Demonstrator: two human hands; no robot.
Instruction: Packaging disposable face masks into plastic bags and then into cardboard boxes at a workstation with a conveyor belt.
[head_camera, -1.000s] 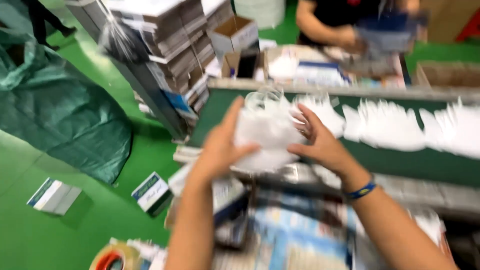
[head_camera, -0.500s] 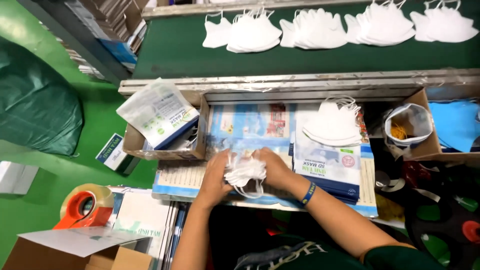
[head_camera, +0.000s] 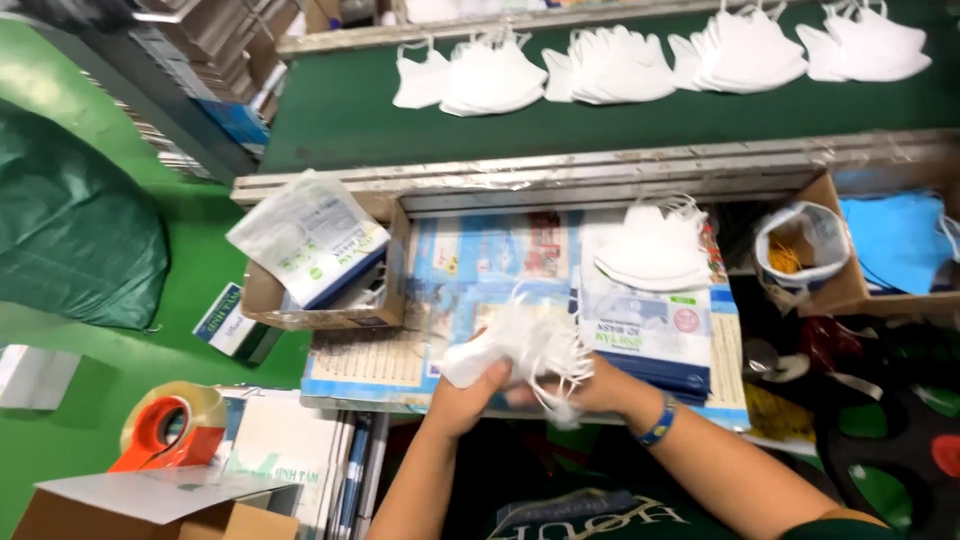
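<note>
You have brought the bundle of white masks (head_camera: 520, 350) down from the green conveyor (head_camera: 340, 110) at 12 o'clock to the worktop (head_camera: 480, 250) in front of you. Your left hand (head_camera: 462, 385) is clamped on its lower end, and your right hand (head_camera: 590, 385) closes on it from 3 o'clock, straps dangling between. The bundle has drawn tighter than a moment ago, so it looks gathered for packing. Another mask stack (head_camera: 655, 250) rests on the printed pouches (head_camera: 645, 335) at 1 o'clock.
</note>
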